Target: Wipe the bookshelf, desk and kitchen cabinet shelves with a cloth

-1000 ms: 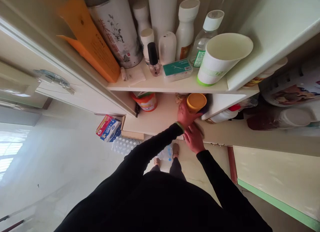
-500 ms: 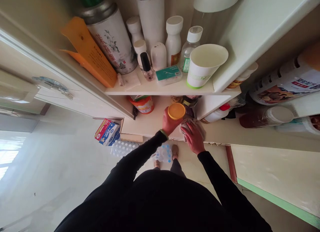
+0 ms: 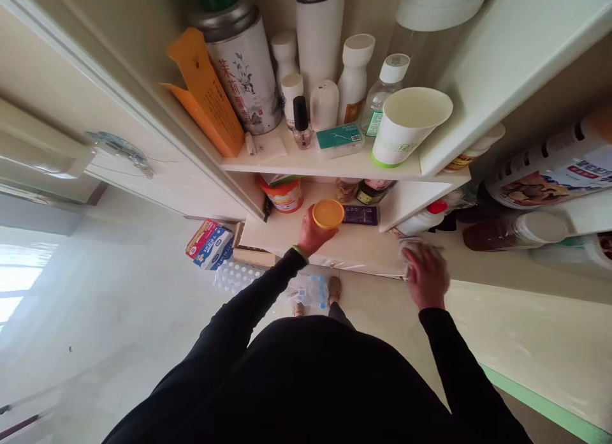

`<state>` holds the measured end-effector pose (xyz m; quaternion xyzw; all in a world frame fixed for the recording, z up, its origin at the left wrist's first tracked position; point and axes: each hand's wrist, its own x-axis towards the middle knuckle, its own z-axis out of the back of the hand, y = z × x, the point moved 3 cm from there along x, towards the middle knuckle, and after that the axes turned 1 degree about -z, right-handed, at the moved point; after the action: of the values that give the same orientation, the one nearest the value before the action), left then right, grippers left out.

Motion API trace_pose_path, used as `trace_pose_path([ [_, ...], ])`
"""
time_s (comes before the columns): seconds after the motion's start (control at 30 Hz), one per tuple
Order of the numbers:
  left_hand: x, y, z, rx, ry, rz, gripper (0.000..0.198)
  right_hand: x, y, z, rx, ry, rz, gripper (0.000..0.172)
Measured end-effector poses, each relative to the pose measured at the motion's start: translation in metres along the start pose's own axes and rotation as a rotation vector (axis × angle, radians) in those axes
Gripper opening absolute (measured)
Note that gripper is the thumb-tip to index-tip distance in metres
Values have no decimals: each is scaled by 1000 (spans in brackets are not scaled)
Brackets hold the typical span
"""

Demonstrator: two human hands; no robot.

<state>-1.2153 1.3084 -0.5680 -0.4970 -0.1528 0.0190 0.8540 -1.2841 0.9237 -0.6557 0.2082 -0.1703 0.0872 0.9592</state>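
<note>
At far left, a red-and-blue printed carton (image 3: 210,245) lies on the floor below the cabinet. On the upper shelf (image 3: 296,168), an open-topped orange box (image 3: 210,106) leans against a tall tin (image 3: 249,77) bearing floral print. Beneath them, an orange-red tub (image 3: 283,196) occupies the left of the lower shelf (image 3: 287,235). The left hand (image 3: 313,235) is wrapped around a yellow-lidded container (image 3: 327,214), lid uppermost, near the lower shelf's front edge; whether its base touches the shelf cannot be told. Above, a nail-polish bottle (image 3: 302,133) with a black cap stands beside a green-topped dental floss box (image 3: 340,138). On the lower shelf, a dark purple box (image 3: 366,215) lies in front of a dark-lidded jar (image 3: 368,194). A white paper cup (image 3: 406,128) stands farther right on the upper shelf. Below it, past the divider, is a white bottle (image 3: 418,221) with a red cap. The right hand (image 3: 428,278), fingers curled, grips a crumpled pale cloth (image 3: 412,244) at the shelf front, well apart from the left.
</note>
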Motion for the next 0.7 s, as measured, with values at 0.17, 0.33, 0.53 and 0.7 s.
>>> trace_pose_path([
  [0.17, -35, -27, 10, 120, -43, -346, 107, -1, -26, 26, 39, -362, -358, 62],
  [0.33, -53, -60, -65, 264, 436, -584, 57, 16, 34, -1, 188, -268, -196, 50],
  [0.53, 7, -48, -146, 695, 550, -92, 88, 20, 61, -34, 169, -205, -121, 41],
  [0.7, 19, -52, -153, 780, 641, -178, 87, 15, 54, -36, 191, -201, -99, 42],
])
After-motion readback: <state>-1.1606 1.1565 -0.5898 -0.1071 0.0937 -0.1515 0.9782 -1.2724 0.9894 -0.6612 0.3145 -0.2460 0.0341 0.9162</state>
